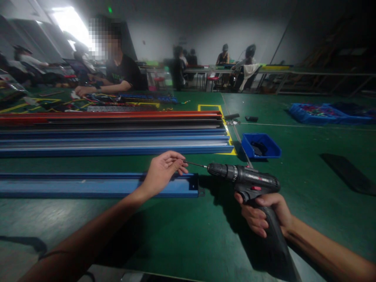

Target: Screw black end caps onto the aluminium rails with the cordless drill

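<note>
My right hand (261,215) is wrapped round the grip of a black cordless drill (249,179), which points left. A long thin screwdriver bit (195,163) sticks out of its chuck. The fingers of my left hand (166,168) are pinched at the far tip of that bit; whether a small screw is between them is hidden. Below my left hand lies a long blue metal channel (96,187), its right end fitted with a black end cap (194,185) that has a small tab. The bit is held above this channel's end.
Several long blue, black and orange channels (117,135) lie side by side behind. A blue bin (261,147) with black parts stands right of them. Farther right are blue trays of small parts (317,112) and a dark flat piece (348,172). A co-worker (123,70) sits across the green table.
</note>
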Tool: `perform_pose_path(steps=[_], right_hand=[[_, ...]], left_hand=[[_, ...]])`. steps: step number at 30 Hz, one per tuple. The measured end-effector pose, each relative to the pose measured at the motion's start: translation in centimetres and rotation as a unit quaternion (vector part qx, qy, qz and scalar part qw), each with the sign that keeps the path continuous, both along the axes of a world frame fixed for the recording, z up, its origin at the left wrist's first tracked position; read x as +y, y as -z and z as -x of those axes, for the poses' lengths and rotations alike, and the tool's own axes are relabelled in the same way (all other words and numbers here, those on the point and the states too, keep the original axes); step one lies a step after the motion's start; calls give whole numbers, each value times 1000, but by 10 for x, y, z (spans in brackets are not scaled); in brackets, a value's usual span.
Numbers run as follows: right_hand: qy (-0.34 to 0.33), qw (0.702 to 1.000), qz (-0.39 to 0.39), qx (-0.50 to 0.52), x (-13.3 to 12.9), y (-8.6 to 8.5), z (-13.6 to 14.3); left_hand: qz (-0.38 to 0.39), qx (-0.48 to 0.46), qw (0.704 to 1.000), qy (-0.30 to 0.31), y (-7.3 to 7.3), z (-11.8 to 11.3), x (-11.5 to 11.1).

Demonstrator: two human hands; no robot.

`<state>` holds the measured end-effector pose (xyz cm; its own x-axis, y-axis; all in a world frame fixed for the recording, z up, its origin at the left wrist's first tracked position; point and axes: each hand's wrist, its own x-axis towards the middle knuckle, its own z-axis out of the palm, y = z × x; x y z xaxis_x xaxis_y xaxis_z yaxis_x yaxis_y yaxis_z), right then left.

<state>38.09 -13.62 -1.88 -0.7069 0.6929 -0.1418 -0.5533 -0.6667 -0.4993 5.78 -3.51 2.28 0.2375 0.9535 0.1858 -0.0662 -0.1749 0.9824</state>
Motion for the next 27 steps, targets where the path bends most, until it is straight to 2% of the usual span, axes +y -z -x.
perform_pose_path(steps=[8,16,21,25,27], right_hand=[[-16,999,-13,42,0,2,-1],[-19,999,-11,49,0,-5,0],[-9,999,-9,47,0,-4,-1],[-7,998,-30,59,1,-2,-2],[-7,997,-43,69,2,-3,-3]], left_hand=[[-15,14,1000,7,3,2,0],[-25,21,999,7,0,1,-2],[-31,15,999,37,5,3,0],[-68,23,997,-3,11,5,4],[-79,83,993,-13,12,6,4]])
